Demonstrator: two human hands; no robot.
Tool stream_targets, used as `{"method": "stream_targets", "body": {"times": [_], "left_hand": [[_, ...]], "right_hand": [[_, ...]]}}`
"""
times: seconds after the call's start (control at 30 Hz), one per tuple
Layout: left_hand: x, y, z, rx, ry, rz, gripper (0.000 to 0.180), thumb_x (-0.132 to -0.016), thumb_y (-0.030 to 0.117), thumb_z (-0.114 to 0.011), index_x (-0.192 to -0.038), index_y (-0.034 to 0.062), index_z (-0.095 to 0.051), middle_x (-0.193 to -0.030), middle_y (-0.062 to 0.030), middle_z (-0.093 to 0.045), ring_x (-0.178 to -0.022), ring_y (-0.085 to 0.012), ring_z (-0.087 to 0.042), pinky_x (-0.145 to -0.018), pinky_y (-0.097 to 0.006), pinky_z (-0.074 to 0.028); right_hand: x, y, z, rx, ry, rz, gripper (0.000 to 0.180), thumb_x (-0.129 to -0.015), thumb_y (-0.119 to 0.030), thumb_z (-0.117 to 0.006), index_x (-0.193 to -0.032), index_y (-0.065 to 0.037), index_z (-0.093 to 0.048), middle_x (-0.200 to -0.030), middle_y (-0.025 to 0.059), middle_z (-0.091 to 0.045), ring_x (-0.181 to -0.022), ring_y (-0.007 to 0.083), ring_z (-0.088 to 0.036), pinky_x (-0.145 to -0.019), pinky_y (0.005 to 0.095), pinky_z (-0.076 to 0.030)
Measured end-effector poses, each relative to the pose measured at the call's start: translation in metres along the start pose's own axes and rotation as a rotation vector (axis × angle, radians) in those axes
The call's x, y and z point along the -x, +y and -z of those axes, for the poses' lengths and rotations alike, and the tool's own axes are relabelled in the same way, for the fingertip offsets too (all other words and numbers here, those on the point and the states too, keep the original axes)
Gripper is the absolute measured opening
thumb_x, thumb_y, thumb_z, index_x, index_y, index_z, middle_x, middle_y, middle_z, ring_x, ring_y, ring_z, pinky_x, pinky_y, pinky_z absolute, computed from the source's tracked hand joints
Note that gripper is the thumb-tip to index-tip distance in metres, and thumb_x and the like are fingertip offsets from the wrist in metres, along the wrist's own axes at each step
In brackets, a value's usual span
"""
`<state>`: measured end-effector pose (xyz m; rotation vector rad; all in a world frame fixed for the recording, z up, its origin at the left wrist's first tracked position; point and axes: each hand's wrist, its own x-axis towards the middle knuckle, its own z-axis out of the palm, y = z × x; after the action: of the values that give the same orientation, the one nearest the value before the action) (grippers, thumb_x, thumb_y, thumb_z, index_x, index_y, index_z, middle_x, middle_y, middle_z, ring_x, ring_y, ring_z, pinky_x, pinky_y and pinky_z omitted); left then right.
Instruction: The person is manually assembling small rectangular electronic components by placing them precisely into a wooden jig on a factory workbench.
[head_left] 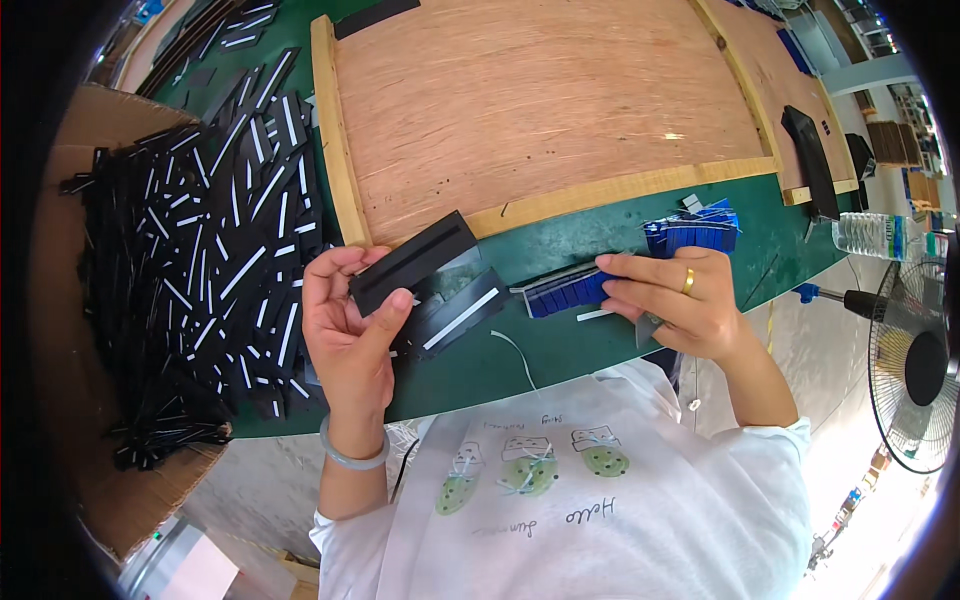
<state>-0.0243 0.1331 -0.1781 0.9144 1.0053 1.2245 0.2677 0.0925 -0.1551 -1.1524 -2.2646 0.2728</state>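
Note:
My left hand (345,330) grips a flat black rectangular piece (415,264) with a dark lengthwise strip on its face, thumb on the near edge. In my right hand (685,300), fingers and thumb pinch a strip of blue segments (565,294) with a dark upper edge; its left end points toward the black piece, apart from it. A small grey flat piece (647,328) shows under the right fingers; I cannot tell whether it is held. On the green table between my hands lies another black piece (465,316) with a white strip.
At left, a cardboard box (130,115) stands by a heap of black pieces (215,240) with white strips. A wood-framed board (550,110) covers the far table. Blue strips (692,230) lie beyond my right hand. At right are a plastic bottle (868,235) and a fan (915,365).

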Motion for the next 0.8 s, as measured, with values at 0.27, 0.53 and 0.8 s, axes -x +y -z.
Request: {"method": "stream_targets", "body": {"times": [0.27,0.53,0.8], "left_hand": [[0.003,-0.009,-0.016,-0.045,-0.145,-0.051,0.060,-0.070,-0.015,-0.068,-0.120,0.0018,-0.038,-0.113,-0.0160,-0.054,-0.102,-0.0190,-0.057,-0.087,-0.030,-0.051],[0.014,-0.018,-0.030,0.023,-0.388,-0.190,0.071,-0.071,-0.014,-0.067,-0.129,0.0046,-0.030,-0.114,-0.0170,-0.051,-0.098,-0.0178,-0.059,-0.081,-0.028,-0.052],[0.010,-0.013,-0.029,-0.033,-0.376,-0.221,0.078,-0.066,-0.016,-0.070,-0.128,0.0032,-0.028,-0.112,-0.0220,-0.052,-0.097,-0.0224,-0.060,-0.083,-0.031,-0.053]], "right_hand": [[-0.039,-0.012,0.012,-0.062,0.072,0.272,0.027,-0.060,-0.009,-0.080,-0.083,-0.005,-0.069,-0.093,0.0110,-0.069,-0.052,0.0075,-0.053,-0.040,0.0211,-0.027],[-0.067,-0.029,0.002,-0.274,0.102,0.171,0.030,-0.061,-0.008,-0.080,-0.086,0.000,-0.067,-0.086,0.0152,-0.069,-0.059,0.0159,-0.063,-0.044,0.0208,-0.042],[-0.066,-0.028,0.001,-0.260,0.095,0.107,0.032,-0.060,-0.007,-0.079,-0.088,0.003,-0.067,-0.085,0.0167,-0.068,-0.067,0.0209,-0.067,-0.048,0.0233,-0.048]]}}
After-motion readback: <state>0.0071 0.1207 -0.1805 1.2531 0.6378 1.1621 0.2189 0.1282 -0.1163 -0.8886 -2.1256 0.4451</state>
